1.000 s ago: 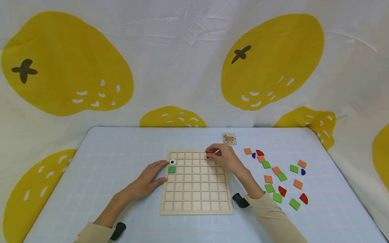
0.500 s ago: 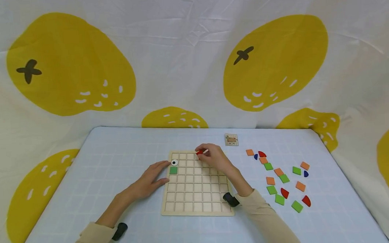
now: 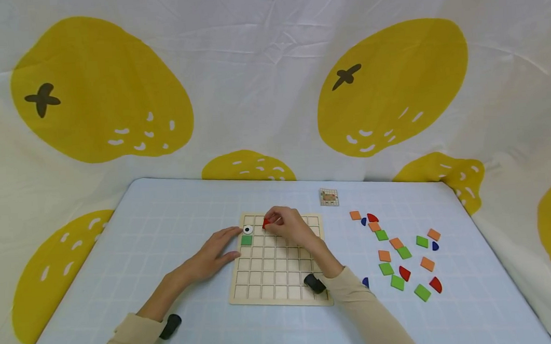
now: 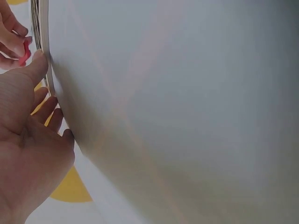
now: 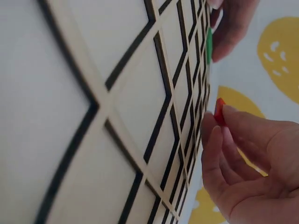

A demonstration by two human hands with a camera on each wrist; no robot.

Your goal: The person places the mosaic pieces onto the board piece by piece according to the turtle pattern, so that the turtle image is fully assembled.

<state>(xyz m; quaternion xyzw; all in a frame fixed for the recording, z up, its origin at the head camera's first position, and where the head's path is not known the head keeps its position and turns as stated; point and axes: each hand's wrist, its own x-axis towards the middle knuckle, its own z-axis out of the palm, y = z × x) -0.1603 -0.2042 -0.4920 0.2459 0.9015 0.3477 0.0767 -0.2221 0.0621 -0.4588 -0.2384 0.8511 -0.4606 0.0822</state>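
A wooden grid board (image 3: 282, 302) lies on the table. Near its far-left corner sit a white round eye piece (image 3: 248, 229) and, just in front, a green square tile (image 3: 246, 240). My right hand (image 3: 290, 227) pinches a red piece (image 3: 266, 223) between thumb and fingers over the far row, right of the eye. In the right wrist view this red piece (image 5: 220, 112) shows between the fingertips, its full outline hidden. With fingers extended, my left hand (image 3: 212, 256) rests at the board's left edge; the left wrist view shows its thumb and fingers (image 4: 44, 109) along that edge.
Right of the board lie scattered orange squares (image 3: 384, 255), green squares (image 3: 397, 282), red quarter-round pieces (image 3: 435, 284) and small blue half-rounds (image 3: 435, 245). A small picture card (image 3: 329, 196) lies behind the board. A patterned cloth (image 3: 271, 89) hangs beyond the table.
My right hand has carried the red piece leftward along the board's far row, toward the eye piece. A blue piece beside the right sleeve has come into view. The left hand stays put.
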